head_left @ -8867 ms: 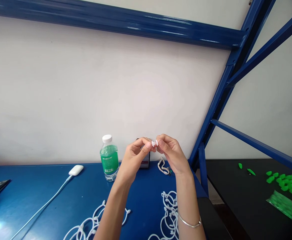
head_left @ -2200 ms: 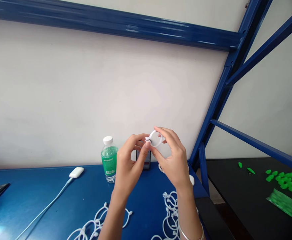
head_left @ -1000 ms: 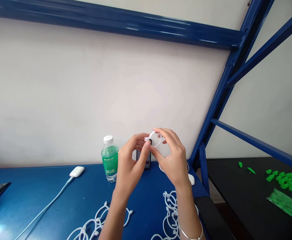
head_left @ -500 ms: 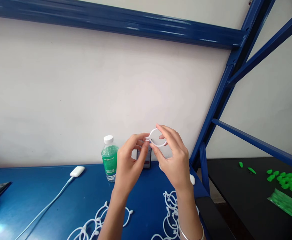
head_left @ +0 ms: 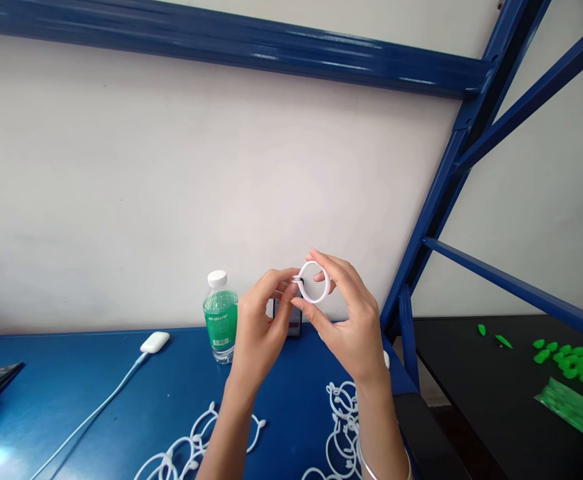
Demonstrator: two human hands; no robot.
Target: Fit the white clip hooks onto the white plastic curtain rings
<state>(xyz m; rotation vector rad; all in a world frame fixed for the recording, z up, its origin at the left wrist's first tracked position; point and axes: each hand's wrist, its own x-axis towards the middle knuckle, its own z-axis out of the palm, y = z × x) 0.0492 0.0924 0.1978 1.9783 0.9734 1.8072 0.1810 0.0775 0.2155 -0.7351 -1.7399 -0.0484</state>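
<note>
I hold a small white plastic ring (head_left: 315,283) up above the blue table (head_left: 71,400). My left hand (head_left: 261,323) pinches the ring's left side, at its clasp, between thumb and fingertips. My right hand (head_left: 348,317) curls round the ring's right side, thumb below and fingers above. The ring faces me and reads as a full loop. More white rings (head_left: 186,447) lie in a pile on the table near my left forearm, and another pile of rings (head_left: 338,427) lies by my right wrist.
A green-labelled water bottle (head_left: 220,317) with a white cap stands at the back of the table. A white charger and cable (head_left: 154,343) lie to its left. A dark device (head_left: 291,323) stands behind my hands. Blue rack struts (head_left: 436,200) rise at right; green pieces (head_left: 571,357) lie on a black surface.
The ring has turned to face me more squarely and looks rounder than half a second ago. Both hands stay at about the same height; nine seconds ago they pinched a small white piece.
</note>
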